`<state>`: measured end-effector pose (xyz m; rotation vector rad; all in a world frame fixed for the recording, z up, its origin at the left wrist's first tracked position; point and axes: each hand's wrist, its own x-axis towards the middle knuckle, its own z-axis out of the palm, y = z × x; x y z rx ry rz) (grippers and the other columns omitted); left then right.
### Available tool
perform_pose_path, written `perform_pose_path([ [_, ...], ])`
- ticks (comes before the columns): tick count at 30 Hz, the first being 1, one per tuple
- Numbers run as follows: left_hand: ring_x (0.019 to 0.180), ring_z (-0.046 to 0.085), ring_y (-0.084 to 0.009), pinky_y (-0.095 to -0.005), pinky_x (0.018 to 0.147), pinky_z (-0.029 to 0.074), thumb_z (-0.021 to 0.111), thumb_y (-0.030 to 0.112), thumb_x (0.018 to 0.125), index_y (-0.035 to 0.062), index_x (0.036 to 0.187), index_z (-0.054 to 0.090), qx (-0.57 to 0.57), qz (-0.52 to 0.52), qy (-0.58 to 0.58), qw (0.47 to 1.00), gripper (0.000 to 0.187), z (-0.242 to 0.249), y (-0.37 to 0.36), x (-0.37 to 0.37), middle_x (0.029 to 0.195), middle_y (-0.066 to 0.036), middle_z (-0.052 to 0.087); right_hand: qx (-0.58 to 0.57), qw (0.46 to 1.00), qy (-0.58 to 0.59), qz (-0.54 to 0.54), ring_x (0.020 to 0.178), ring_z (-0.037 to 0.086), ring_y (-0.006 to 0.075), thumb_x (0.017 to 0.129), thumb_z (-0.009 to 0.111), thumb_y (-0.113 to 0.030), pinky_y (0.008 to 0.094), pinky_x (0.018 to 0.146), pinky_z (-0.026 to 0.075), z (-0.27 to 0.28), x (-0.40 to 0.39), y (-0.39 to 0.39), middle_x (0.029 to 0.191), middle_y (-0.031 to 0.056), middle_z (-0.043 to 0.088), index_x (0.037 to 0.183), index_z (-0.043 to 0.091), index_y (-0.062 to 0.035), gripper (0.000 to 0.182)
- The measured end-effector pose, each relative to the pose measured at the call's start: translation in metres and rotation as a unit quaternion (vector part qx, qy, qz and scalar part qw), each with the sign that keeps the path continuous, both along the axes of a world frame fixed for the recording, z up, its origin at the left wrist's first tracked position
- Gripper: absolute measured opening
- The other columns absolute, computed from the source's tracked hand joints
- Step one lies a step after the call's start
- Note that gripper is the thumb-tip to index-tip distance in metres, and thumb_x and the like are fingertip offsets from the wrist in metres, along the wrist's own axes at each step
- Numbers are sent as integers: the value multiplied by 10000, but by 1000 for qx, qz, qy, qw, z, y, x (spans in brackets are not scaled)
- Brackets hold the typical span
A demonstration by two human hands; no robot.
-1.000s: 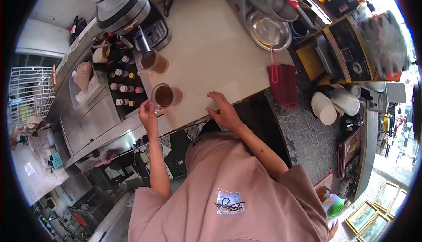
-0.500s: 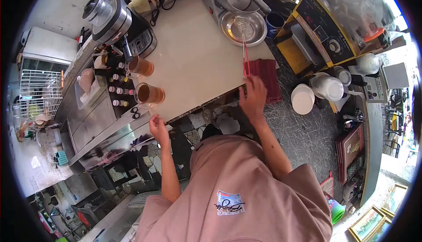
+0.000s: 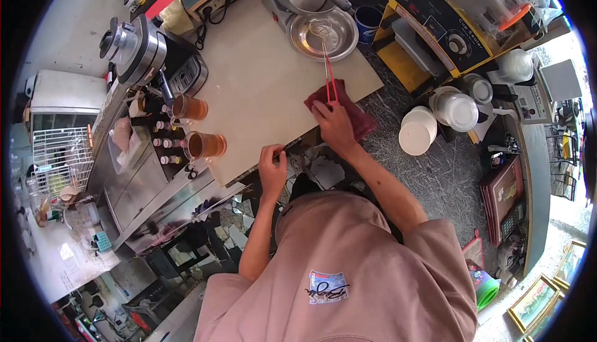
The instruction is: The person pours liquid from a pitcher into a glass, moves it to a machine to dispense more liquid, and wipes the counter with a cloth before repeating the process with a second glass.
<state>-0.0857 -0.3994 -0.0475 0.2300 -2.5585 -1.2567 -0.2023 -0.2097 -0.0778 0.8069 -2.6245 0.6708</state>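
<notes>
My right hand [image 3: 334, 125] is closed on the near left part of a dark red cloth [image 3: 359, 118], which lies bunched at the right front of the pale counter board. Just beyond its fingers are the red handles of tongs [image 3: 330, 81], whose metal ends rest in a steel bowl [image 3: 342, 40]. Near the front edge of the board, my left hand [image 3: 272, 166] has its fingers curled in, with nothing visible in them. Two glass mugs of amber drink, one farther back [image 3: 190, 108] and one nearer [image 3: 206, 145], stand to its left.
A coffee machine [image 3: 146, 56] stands at the back left, beside small capped bottles [image 3: 166, 143]. Behind the steel bowl is a grey appliance [image 3: 273, 0]. On the right are a cup sealer [image 3: 435, 25], white tubs [image 3: 418, 132] and clear lids [image 3: 461, 112].
My right hand has taken hold of the cloth, which has shifted left and bunched up. My left hand has moved right, away from the mugs. The head view has shifted slightly.
</notes>
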Motion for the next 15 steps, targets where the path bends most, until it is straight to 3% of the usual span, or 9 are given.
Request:
perform_pose_path([
  [7, 865, 639, -237, -332, 728, 507, 600, -3, 878, 11, 991, 633, 20, -28, -32, 999, 119, 0, 4, -41, 945, -112, 627, -22, 998, 49, 14, 883, 510, 263, 770, 586, -90, 354, 770, 477, 1, -35, -65, 998, 61, 541, 911, 650, 23, 192],
  [11, 845, 635, -200, -309, 700, 500, 595, 9, 892, 7, 990, 633, 65, -3, -21, 998, 105, 0, 7, -44, 945, -92, 634, -40, 996, 32, 79, 909, 526, 239, 753, 606, -117, 359, 743, 484, -3, -32, -64, 958, 40, 566, 809, 676, -16, 135],
  [14, 830, 629, -182, -295, 690, 494, 592, 12, 901, 2, 982, 634, 84, 4, -12, 996, 92, -12, 15, -46, 938, -80, 635, -29, 991, 33, 126, 919, 518, 219, 801, 590, -110, 358, 742, 461, -2, -14, -43, 982, 21, 552, 906, 674, -33, 154],
  [15, 822, 626, -177, -291, 690, 492, 590, 13, 904, -2, 976, 635, 86, 7, -8, 996, 86, -18, 16, -47, 930, -75, 633, -12, 995, 48, 92, 924, 531, 215, 812, 591, -127, 365, 737, 455, 2, -14, -36, 1002, 11, 568, 910, 691, -71, 151],
])
